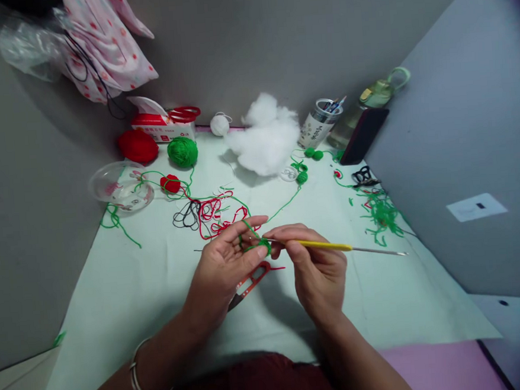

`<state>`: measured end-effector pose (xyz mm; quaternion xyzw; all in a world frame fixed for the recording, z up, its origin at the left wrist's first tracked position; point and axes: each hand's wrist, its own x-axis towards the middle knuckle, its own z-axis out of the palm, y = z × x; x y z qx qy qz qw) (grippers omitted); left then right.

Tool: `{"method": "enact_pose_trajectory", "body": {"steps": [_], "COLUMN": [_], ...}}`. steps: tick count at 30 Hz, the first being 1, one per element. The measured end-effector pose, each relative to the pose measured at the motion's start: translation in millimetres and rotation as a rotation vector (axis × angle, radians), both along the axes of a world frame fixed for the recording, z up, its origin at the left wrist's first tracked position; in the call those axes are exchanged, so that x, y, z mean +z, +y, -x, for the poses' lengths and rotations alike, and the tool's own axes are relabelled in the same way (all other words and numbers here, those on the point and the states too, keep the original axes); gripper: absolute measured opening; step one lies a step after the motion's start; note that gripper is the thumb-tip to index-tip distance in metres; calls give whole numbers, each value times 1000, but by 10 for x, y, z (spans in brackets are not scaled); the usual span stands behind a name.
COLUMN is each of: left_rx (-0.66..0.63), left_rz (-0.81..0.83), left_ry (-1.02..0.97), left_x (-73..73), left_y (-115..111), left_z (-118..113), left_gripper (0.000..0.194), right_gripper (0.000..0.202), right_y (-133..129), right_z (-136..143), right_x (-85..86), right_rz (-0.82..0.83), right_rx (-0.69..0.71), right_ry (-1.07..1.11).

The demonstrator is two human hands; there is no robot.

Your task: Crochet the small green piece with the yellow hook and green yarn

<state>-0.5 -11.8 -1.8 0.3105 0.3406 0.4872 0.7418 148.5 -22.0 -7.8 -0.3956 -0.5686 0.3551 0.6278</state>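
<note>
In the middle of the head view, my left hand (222, 263) pinches a small green crochet piece (265, 246), with green yarn running over its fingers. My right hand (318, 268) is closed around a crochet hook (326, 245) with a yellow handle and metal ends. The hook's left tip meets the green piece, and its other end points right. Below my left hand lies a pair of orange-handled thread snips (253, 280), partly covered by that hand. Loose red yarn (219, 215) lies just beyond my fingers.
At the back stand a green yarn ball (183, 151), a red yarn ball (138, 146), a tissue box (164, 127), white stuffing (265, 138) and a pen can (320, 123). A clear plastic bowl (121, 190) sits left. Green yarn scraps (383, 213) and a leaning phone (365, 135) are right.
</note>
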Motion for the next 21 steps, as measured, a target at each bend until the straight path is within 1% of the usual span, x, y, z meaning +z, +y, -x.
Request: {"method": "enact_pose_trajectory", "body": {"steps": [2,4,6,7,8,10,12,14,16,18,21], "left_rx": [40,56,9,-25,-48,-38,11,35,46,71,96], "left_rz": [21,77,173,224,266,297,254,154,61,8,2], "left_ry": [-14,-63,-140,-175,-201,-205,-150,-76,-14,22,45], "left_x": [-10,-18,-24,-26,-28,-27,-23,-19,-16,-16,-19], "left_y": [-5,-2,9,17,27,46,52,40,13,-15,-38], "left_z": [-35,-62,-67,-61,-49,-19,1,-2,-23,-48,-68], "left_gripper": [38,42,43,43,41,38,36,33,24,13,10], "right_gripper": [27,33,39,39,36,28,22,18,15,14,14], "right_y": [-35,-76,-100,-100,-93,-61,-23,0,3,-7,-22], "right_z": [15,14,-6,-22,-39,-70,-77,-54,-16,12,12], "right_x": [-37,-72,-89,-85,-74,-40,-12,-10,-34,-63,-77], "right_rz": [-68,-192,-282,-281,-247,-102,58,172,205,192,194], "right_rx": [-49,-125,-183,-193,-190,-140,-45,50,75,42,22], "right_ry": [-129,-335,-480,-481,-428,-194,75,233,253,209,150]}}
